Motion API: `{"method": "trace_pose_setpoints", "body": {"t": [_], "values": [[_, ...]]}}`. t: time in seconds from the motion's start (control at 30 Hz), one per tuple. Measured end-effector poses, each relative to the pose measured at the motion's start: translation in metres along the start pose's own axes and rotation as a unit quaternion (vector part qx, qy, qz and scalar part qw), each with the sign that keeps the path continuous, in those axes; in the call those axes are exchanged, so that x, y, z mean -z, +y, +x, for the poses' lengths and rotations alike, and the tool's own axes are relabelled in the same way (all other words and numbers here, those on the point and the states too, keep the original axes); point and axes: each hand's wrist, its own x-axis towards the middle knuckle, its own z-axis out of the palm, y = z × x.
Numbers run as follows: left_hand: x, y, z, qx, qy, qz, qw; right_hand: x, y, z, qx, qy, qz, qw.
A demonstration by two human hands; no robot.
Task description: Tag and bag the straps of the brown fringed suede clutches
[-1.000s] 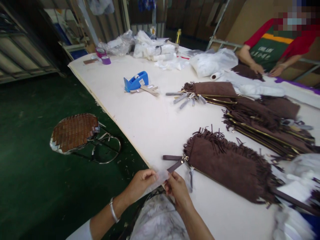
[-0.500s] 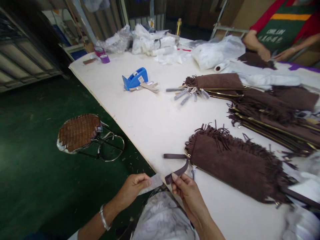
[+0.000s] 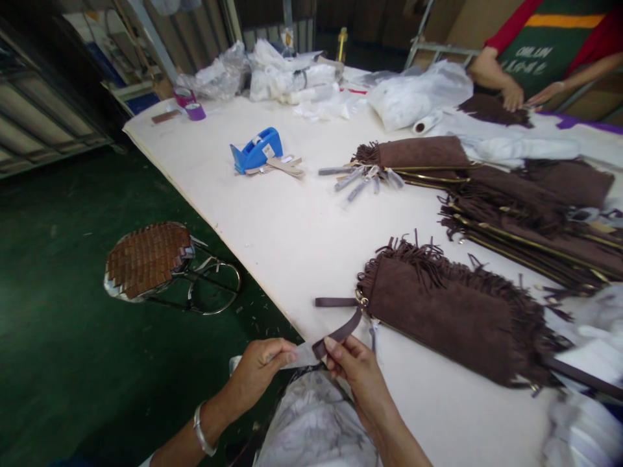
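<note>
A brown fringed suede bag (image 3: 452, 311) lies on the white table (image 3: 292, 233) in front of me. Two dark brown straps hang from its left end; one strap (image 3: 335, 301) lies flat, the other strap (image 3: 338, 334) bends down toward me. My right hand (image 3: 353, 370) pinches the end of that bent strap. My left hand (image 3: 257, 370), with a metal bangle on the wrist, pinches a thin translucent strip (image 3: 299, 355) right beside the strap end. Both hands are closed at the table's near edge.
A blue tape dispenser (image 3: 256, 150) sits mid-table with tan strips beside it. More fringed bags (image 3: 511, 201) are stacked at the right. White plastic bags (image 3: 413, 100) lie at the far end. Another person's hands (image 3: 511, 97) work at far right. A woven-seat stool (image 3: 146, 259) stands on the green floor.
The strip and the strap end came apart half a second ago and are close together again. The strap now bends in a curve instead of running straight.
</note>
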Motion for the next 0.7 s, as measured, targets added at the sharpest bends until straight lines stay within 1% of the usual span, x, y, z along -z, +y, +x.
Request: {"method": "trace_pose_setpoints", "body": {"t": [0.1, 0.2, 0.3, 0.37, 0.47, 0.57, 0.63, 0.7], "values": [[-0.005, 0.003, 0.000, 0.016, 0.027, 0.037, 0.999, 0.001, 0.001, 0.001, 0.002, 0.002, -0.011, 1.000], [-0.011, 0.008, -0.001, 0.035, 0.041, 0.051, 0.997, 0.001, 0.004, 0.004, 0.021, 0.010, -0.007, 1.000], [-0.015, 0.009, -0.003, 0.049, 0.032, 0.061, 0.996, 0.001, 0.012, 0.012, 0.044, 0.027, 0.005, 0.999], [-0.018, 0.004, -0.005, 0.050, 0.015, 0.071, 0.996, 0.002, 0.018, 0.017, 0.058, 0.044, 0.006, 0.997], [-0.020, -0.005, -0.006, 0.039, 0.004, 0.097, 0.995, 0.004, 0.025, 0.022, 0.067, 0.037, -0.001, 0.997], [-0.024, -0.010, -0.008, 0.031, 0.040, 0.122, 0.991, 0.007, 0.026, 0.023, 0.060, 0.007, -0.006, 0.998], [-0.027, -0.010, -0.009, 0.026, 0.072, 0.127, 0.989, 0.009, 0.026, 0.022, 0.066, 0.013, -0.007, 0.998], [-0.032, -0.009, -0.010, 0.027, 0.078, 0.120, 0.989, 0.009, 0.026, 0.022, 0.071, 0.029, -0.006, 0.997]]}}
